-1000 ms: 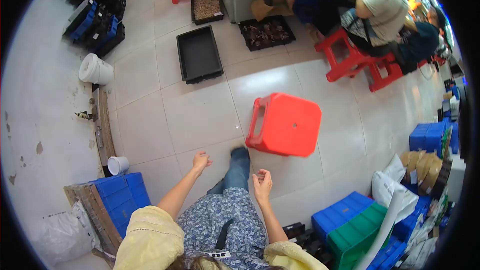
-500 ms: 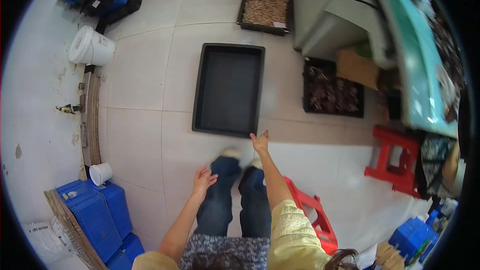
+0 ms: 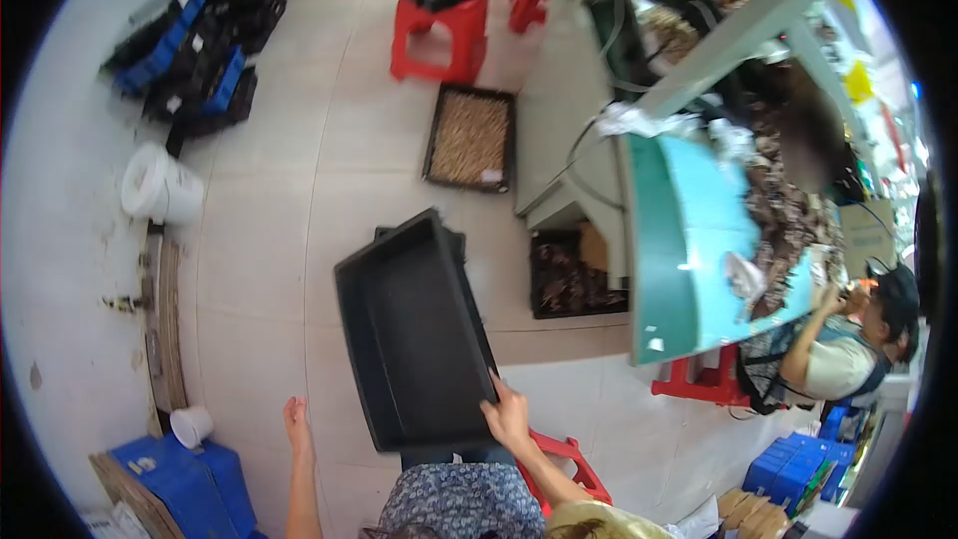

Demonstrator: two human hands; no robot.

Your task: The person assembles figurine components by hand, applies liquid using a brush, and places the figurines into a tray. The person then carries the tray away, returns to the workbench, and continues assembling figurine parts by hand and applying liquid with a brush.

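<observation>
A black plastic tray [image 3: 414, 329] is raised and tilted in front of my body, its inside bare. My right hand [image 3: 507, 414] grips its right rim near the lower corner, thumb over the edge. Out to the left of the tray, my left hand [image 3: 296, 426] touches nothing, its fingers loosely apart. Behind the raised tray, the dark edge of another tray [image 3: 457, 242] shows on the floor; most of it is hidden.
A tray of small tan pieces [image 3: 469, 138] lies ahead, near a red stool [image 3: 439, 40]. To the right, a co-worker [image 3: 843, 354] sits at a turquoise-topped table [image 3: 689, 240]. A dark-filled tray [image 3: 574, 279] lies beneath it. Blue bins [image 3: 185, 484] and a white bucket [image 3: 160, 185] line the left wall.
My right hand has lifted the black tray off the floor and tilted it, uncovering another tray's edge. My left hand has moved out to the left. The view now takes in more of the table.
</observation>
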